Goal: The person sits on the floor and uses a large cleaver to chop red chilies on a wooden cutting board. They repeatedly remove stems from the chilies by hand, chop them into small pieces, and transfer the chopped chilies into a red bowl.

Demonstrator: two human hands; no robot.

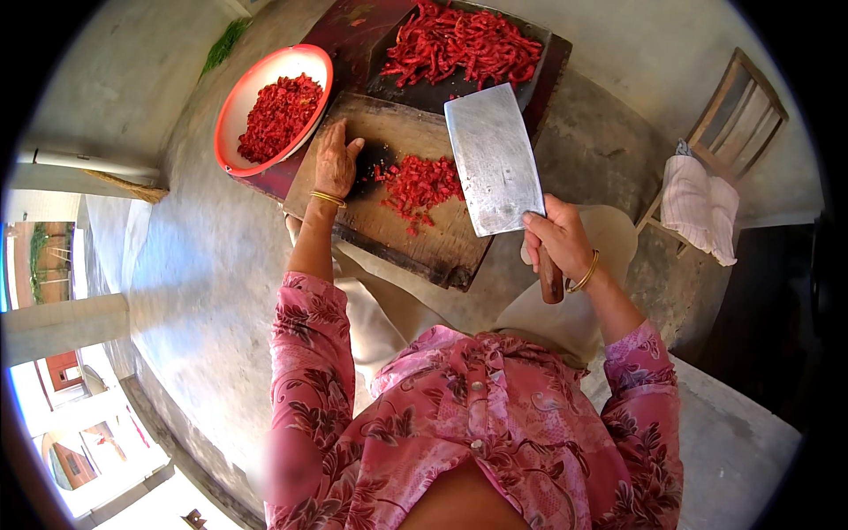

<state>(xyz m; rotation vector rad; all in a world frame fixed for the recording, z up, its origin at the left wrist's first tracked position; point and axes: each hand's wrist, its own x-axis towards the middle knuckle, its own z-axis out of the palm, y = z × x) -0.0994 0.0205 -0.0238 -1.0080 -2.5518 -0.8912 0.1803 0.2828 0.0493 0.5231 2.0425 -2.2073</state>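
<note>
In the head view, the cleaver [495,159] is right of centre in the upper half of the frame, its broad grey blade facing the camera. The blade slants up and to the left of the right grip [565,237], and its wooden handle [551,278] points down below that grip. The chopped peppers [420,187] are in a loose red heap just left of the blade, between the two grips, on a wooden cutting board [406,124] at upper centre.

The right grip is closed around the cleaver where blade and handle meet, with the thumb and finger ends against the lower corner of the blade. The left grip [336,163] has hold of nothing: it is palm down at the left side of the board, fingers together and thumb out to the right, near the heap but apart from it. Whether it presses on the wood I cannot tell. Each wrist wears a yellow bangle [329,198].

At upper left of the frame, a white bowl [231,124] with a red rim holds more cut peppers [280,117]. At the top, a dark tray [385,87] carries a pile of whole red peppers [464,44] on the dark red bench [340,31]. A wooden chair [738,124] with a pale cloth [693,199] is at upper right.
</note>
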